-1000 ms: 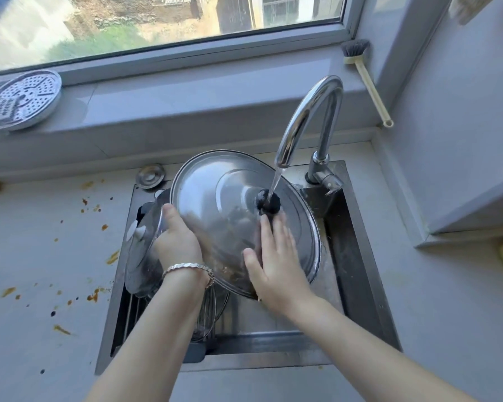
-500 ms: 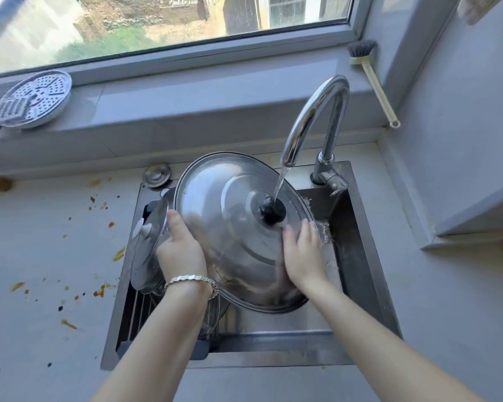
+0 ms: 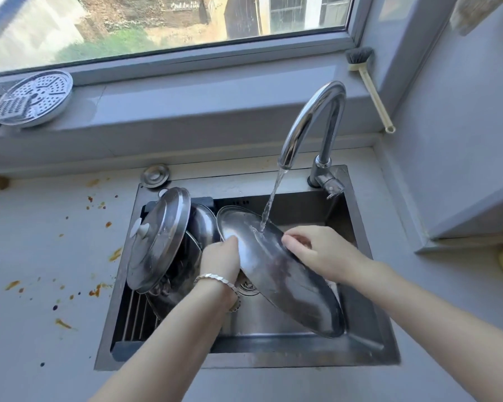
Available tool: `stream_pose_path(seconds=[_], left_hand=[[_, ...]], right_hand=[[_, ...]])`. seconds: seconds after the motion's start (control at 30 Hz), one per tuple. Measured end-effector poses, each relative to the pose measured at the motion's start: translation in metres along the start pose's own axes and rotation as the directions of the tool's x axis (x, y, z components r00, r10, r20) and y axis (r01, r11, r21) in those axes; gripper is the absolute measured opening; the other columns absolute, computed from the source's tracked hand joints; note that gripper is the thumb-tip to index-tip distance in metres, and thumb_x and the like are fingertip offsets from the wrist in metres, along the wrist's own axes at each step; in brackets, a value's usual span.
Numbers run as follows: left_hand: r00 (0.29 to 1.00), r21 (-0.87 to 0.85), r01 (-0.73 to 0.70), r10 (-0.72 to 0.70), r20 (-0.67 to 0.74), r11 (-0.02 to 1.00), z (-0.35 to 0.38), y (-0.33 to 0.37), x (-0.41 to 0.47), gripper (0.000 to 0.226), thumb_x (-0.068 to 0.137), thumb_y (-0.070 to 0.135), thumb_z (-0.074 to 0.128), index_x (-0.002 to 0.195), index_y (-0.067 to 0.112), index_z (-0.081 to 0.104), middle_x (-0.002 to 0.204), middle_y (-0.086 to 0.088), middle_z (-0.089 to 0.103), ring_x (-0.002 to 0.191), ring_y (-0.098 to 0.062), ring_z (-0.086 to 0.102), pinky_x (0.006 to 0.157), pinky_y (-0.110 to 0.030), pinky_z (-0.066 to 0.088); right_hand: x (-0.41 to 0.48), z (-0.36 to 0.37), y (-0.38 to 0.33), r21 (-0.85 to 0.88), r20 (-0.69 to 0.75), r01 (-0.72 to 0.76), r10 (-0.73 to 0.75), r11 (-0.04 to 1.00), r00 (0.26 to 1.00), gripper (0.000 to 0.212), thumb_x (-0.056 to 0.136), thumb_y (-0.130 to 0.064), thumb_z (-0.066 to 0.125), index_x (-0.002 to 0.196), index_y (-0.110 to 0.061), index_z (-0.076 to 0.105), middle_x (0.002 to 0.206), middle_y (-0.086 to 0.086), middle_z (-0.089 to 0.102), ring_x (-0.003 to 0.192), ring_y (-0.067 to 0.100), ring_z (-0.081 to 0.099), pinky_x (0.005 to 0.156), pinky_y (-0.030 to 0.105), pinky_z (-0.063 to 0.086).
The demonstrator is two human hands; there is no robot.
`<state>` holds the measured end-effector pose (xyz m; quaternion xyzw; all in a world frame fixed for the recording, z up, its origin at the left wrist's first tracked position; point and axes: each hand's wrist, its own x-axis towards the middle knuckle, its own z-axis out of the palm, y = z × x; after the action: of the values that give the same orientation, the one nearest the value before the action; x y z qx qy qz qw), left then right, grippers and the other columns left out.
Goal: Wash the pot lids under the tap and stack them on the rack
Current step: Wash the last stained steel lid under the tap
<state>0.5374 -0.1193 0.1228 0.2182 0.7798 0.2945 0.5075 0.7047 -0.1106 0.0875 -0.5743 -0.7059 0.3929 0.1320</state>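
My left hand and right hand grip opposite rims of the lid, slanting far-left to near-right, rack nearer my left.

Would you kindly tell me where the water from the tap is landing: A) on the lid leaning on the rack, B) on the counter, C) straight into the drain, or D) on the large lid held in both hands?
D: the stream strikes the upper part of the large lid, which the left hand and right hand hold tilted over the sink.
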Motion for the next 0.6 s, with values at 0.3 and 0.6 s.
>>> stream_pose_path(seconds=[0.3, 0.6], left_hand=[[0.907, -0.220, 0.209, -0.105, 0.407, 0.953, 0.059, 0.002, -0.010, 0.028, 0.096, 0.024, 0.047, 0.081, 0.001, 0.050, 0.076, -0.017, 0.060, 0.067, -0.027, 0.062, 0.057, -0.036, 0.057], [0.890, 0.108, 0.315, -0.333, 0.311, 0.943, 0.043, -0.069, 0.022, 0.061, 0.092, 0.048, 0.040, 0.138, 0.009, 0.034, 0.118, -0.011, 0.047, 0.107, -0.029, 0.051, 0.101, -0.042, 0.038]], right_hand=[[-0.038, -0.008, -0.020, -0.447, 0.085, -0.124, 0.180, 0.886, 0.980, 0.029, 0.087, -0.010, 0.041, 0.117, -0.013, 0.041, 0.106, 0.013, 0.061, 0.094, 0.034, 0.059, 0.063, 0.032, 0.036], [-0.023, -0.091, 0.004, -0.074, -0.195, -0.400, 0.380, 0.914, 0.904, 0.017, 0.082, 0.000, 0.052, 0.082, -0.017, 0.050, 0.082, 0.010, 0.057, 0.075, 0.026, 0.051, 0.059, 0.030, 0.035]])
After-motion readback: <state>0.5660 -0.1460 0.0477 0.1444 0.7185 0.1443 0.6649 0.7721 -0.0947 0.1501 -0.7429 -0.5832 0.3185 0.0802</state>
